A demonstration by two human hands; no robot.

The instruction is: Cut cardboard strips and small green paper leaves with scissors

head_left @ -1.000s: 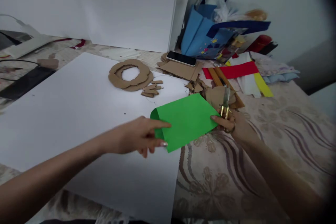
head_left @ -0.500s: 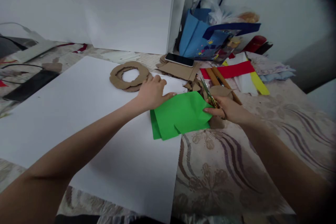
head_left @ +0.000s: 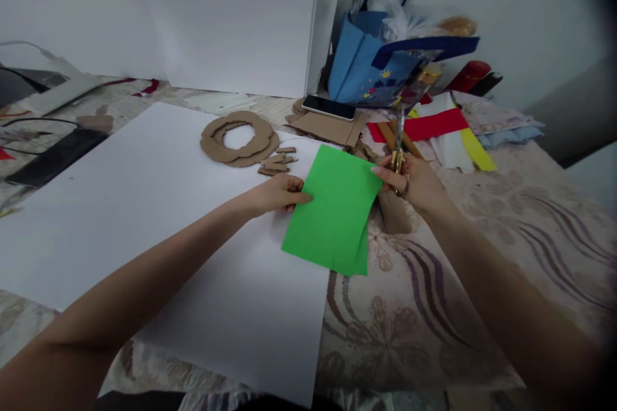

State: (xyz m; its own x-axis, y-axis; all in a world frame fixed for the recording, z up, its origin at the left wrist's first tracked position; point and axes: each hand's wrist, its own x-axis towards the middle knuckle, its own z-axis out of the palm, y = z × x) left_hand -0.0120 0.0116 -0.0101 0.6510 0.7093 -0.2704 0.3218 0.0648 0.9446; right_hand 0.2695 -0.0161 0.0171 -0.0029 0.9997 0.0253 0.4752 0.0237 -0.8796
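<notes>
Bright green paper (head_left: 332,205), two layers showing at its lower right corner, hangs between my hands over the edge of a large white sheet (head_left: 216,314). My left hand (head_left: 282,194) pinches its left edge, thumb on top. With thumb and fingers my right hand (head_left: 407,181) grips the upper right corner; it also holds gold-handled scissors (head_left: 398,157), blades pointing up and away. Beyond my left hand lie small cardboard strips (head_left: 277,162) and wavy-edged cardboard rings (head_left: 236,138), one on another, on the white sheet.
Behind the paper, a phone (head_left: 330,107) rests on cardboard pieces (head_left: 332,127). A blue bag (head_left: 359,64) stands at the back, with red, white and yellow strips (head_left: 438,128) in front of it. A black power bank-like slab (head_left: 55,157) with cables lies far left. Patterned cloth (head_left: 482,257) covers the table.
My left hand has drawn back from beside the cardboard rings and taken the green paper's left edge. The paper has turned and straightened. The scissors now point more upright, and the cardboard strips are uncovered.
</notes>
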